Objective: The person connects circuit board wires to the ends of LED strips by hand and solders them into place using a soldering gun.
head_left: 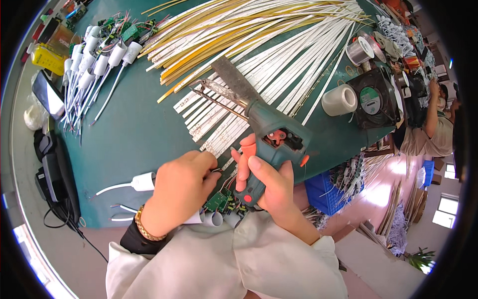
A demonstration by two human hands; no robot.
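My right hand (271, 184) grips the handle of a dark green soldering gun (279, 127), with its fingers around the orange trigger. The gun's metal tip and thin feed tube point to the far left, over white strips. My left hand (181, 187) is closed, thumb against fingers, just left of the gun's handle. A thin dark bit shows at its fingertips, too small to name. Close by, at the table's near edge, lie green circuit boards (217, 202) and white cylindrical caps (213, 219). A white cap with a cable (143, 182) lies left of that hand.
White and yellow strips (224, 37) fan across the far table. Capped cables with circuit boards (85, 62) are heaped at far left, near a phone (48, 93). At right stand a fan (371, 101), a white spool (339, 99) and a solder reel (359, 51). A blue crate (318, 195) sits below.
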